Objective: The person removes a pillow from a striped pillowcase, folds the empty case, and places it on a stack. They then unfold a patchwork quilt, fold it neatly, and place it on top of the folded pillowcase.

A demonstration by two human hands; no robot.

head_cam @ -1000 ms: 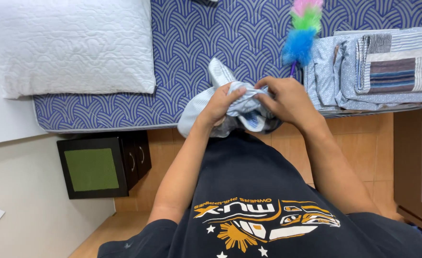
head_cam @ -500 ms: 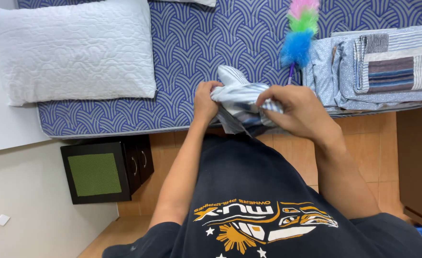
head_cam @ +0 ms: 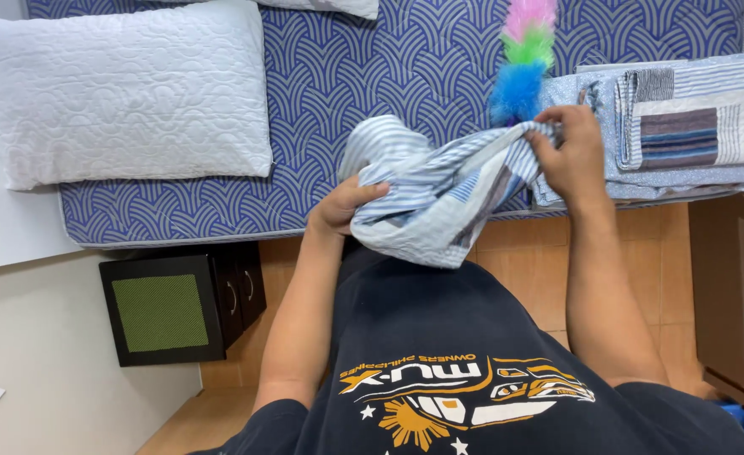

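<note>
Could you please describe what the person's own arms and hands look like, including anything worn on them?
Both arms are bare from the short sleeves down, with no watch, bracelet or gloves visible. The left hand and right hand show no rings that I can make out. The sleeves belong to a dark navy T-shirt bearing an orange, white and yellow printed graphic with stars.

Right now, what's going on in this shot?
A person stands at the edge of a bed holding a bunched blue-and-white striped cloth in both hands. The left hand grips its lower edge; the right hand pinches an upper corner and pulls it out to the side. A white pillow lies on the patterned mattress, a stack of folded linens sits to the right, and a multicoloured feather duster lies between them.
</note>
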